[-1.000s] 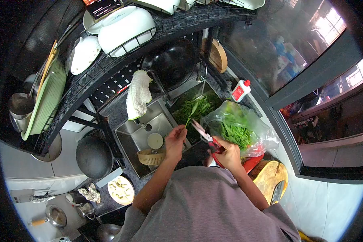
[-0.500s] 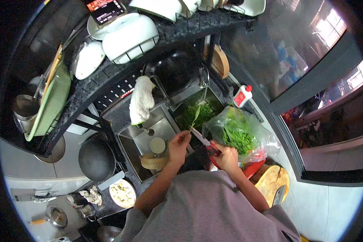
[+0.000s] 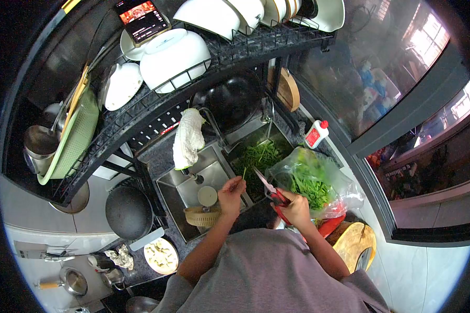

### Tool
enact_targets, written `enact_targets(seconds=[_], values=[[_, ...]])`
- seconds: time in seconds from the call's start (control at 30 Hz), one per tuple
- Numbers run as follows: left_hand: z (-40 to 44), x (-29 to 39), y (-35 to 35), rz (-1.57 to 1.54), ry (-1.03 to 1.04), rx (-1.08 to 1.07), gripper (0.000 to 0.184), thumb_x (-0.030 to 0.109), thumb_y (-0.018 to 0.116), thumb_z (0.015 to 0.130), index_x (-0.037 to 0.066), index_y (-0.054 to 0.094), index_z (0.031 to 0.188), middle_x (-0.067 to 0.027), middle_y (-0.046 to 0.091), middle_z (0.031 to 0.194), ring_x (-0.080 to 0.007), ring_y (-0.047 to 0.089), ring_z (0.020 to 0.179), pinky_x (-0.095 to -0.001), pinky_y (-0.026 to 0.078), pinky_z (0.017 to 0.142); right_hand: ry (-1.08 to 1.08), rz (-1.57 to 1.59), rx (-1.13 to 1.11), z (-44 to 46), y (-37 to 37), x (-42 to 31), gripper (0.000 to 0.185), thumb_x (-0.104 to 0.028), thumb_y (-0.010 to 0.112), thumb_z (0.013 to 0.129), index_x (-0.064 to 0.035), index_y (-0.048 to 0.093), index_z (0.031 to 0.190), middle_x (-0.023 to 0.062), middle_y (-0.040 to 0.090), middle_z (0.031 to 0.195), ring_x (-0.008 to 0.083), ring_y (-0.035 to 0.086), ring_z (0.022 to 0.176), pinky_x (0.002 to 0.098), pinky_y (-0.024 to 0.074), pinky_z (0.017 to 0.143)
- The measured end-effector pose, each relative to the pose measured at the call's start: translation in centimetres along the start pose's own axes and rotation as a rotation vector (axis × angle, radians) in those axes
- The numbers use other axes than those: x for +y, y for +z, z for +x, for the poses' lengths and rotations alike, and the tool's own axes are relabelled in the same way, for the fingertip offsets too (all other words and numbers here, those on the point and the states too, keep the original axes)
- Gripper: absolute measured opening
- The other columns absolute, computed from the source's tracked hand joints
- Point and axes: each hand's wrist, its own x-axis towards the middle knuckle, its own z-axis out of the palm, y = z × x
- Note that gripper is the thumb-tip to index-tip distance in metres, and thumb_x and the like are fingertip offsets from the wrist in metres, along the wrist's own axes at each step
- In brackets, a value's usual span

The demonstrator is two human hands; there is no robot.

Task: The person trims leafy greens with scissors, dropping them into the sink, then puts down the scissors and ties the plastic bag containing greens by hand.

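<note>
Though shorter than before, green stem [image 3: 245, 171] in left grip [image 3: 232, 193], scissors [image 3: 268, 188] in right grip [image 3: 294, 208].

Both bare forearms reach forward from short sleeves, angled slightly inward. The left hand [image 3: 232, 195] pinches with its fingers bent together; the right hand [image 3: 295, 207] is curled in a grip, apart from the left.

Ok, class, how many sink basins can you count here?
2: the left basin, with the tan basket in it, and the right basin beside it, holding leafy greens.
</note>
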Motion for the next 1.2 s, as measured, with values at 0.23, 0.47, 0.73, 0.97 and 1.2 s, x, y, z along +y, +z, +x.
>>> enact_targets(seconds=[0.23,0.47,0.73,0.97,1.2], values=[[0.4,1.3,0.8,0.074,-0.019,0.016,0.016,0.001,0.066,0.081,0.003,0.06,0.096,-0.0025,0.063,0.088,-0.0105,0.057,0.079,-0.0254,0.047,0.071,0.164,0.191,-0.295,-0.8,-0.8,-0.3,0.048,-0.025,0.079,0.067,-0.0068,0.065,0.109,0.0125,0.069,0.092,0.0149,0.065,0.071,0.028,0.0503,0.069],[-0.2,1.2,1.1,0.04,0.013,-0.018,0.018,-0.005,0.063,0.081,0.001,0.059,0.097,-0.0043,0.063,0.091,-0.0138,0.059,0.084,-0.0279,0.049,0.08,0.035,0.182,-0.206,-0.3,0.7,0.5,0.046,-0.02,0.078,0.069,-0.0046,0.064,0.11,0.0057,0.068,0.077,0.0071,0.057,0.065,0.0246,0.0482,0.062],[0.2,-1.0,-0.5,0.107,0.049,0.042,0.02,-0.01,0.064,0.077,-0.001,0.059,0.094,-0.0046,0.061,0.088,-0.0135,0.057,0.08,-0.0276,0.049,0.077,0.148,0.13,-0.213,-0.4,0.6,0.3,0.042,-0.026,0.078,0.066,-0.0131,0.068,0.106,0.0133,0.068,0.094,0.0262,0.068,0.078,0.0335,0.0529,0.071],[-0.4,-0.2,0.0,0.227,0.051,0.024,0.018,-0.005,0.067,0.077,0.001,0.06,0.093,-0.0042,0.062,0.088,-0.0129,0.057,0.079,-0.0265,0.049,0.075,0.092,0.046,-0.208,-0.3,0.9,0.5,0.04,-0.03,0.076,0.068,-0.0186,0.068,0.105,0.0163,0.066,0.08,0.0323,0.065,0.072,0.0379,0.0521,0.065],[-0.7,-0.9,0.2,0.246,-0.019,0.029,0.017,0.004,0.066,0.083,0.0,0.061,0.098,-0.0031,0.062,0.084,-0.0092,0.056,0.074,-0.0238,0.046,0.068,0.105,0.044,-0.242,-1.2,0.9,2.2,0.033,-0.029,0.073,0.071,-0.0173,0.068,0.101,0.018,0.064,0.077,0.0362,0.063,0.068,0.0406,0.0508,0.061]])
